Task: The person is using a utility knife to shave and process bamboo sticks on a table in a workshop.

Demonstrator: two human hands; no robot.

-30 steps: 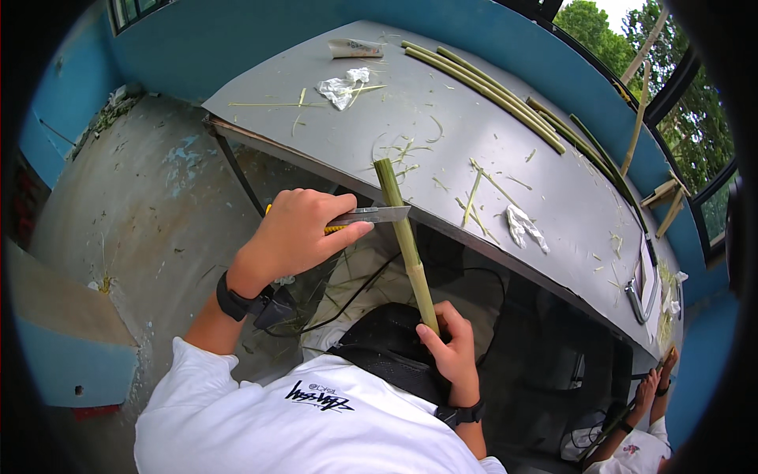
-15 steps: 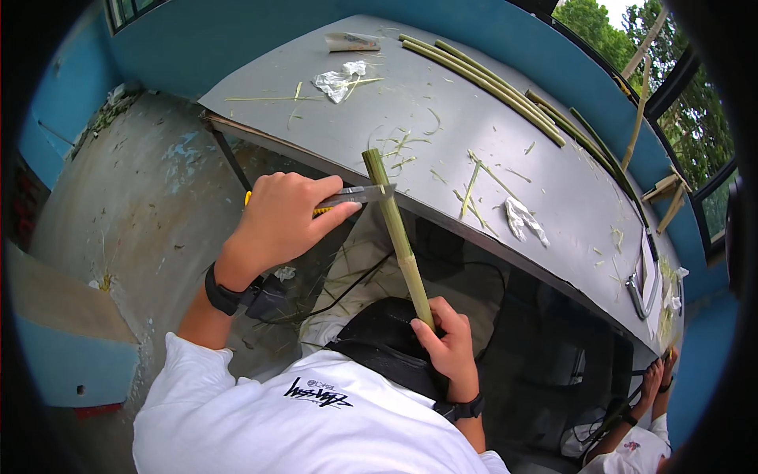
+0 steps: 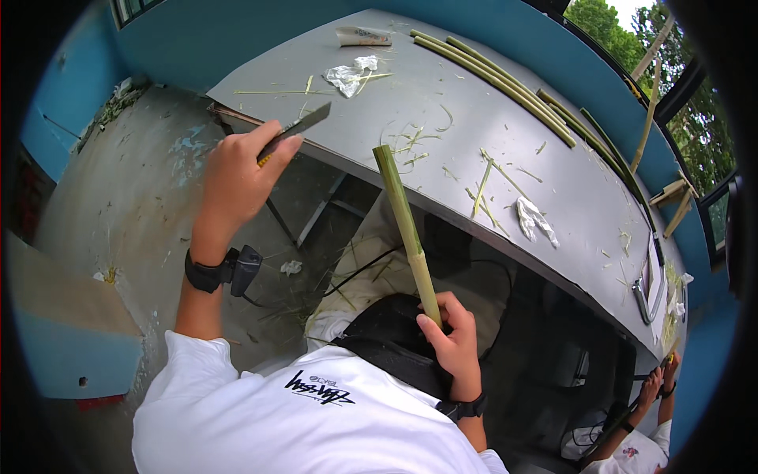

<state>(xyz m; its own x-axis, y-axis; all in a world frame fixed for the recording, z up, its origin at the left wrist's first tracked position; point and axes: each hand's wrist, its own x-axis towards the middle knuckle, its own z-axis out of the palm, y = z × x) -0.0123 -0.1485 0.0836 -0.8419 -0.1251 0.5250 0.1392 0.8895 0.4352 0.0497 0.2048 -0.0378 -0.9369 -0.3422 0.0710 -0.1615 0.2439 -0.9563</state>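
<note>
The bamboo stalk (image 3: 407,229) stood nearly upright before the person, its lower end clamped in the right hand (image 3: 450,344), its cut top level with the table (image 3: 505,126) edge. The left hand (image 3: 237,170), closed around a knife (image 3: 296,130), was raised well clear of it. Green shavings (image 3: 485,186) strewn on the table suggested trimming was underway; farther back, several long stalks (image 3: 497,79) lay side by side.
</note>
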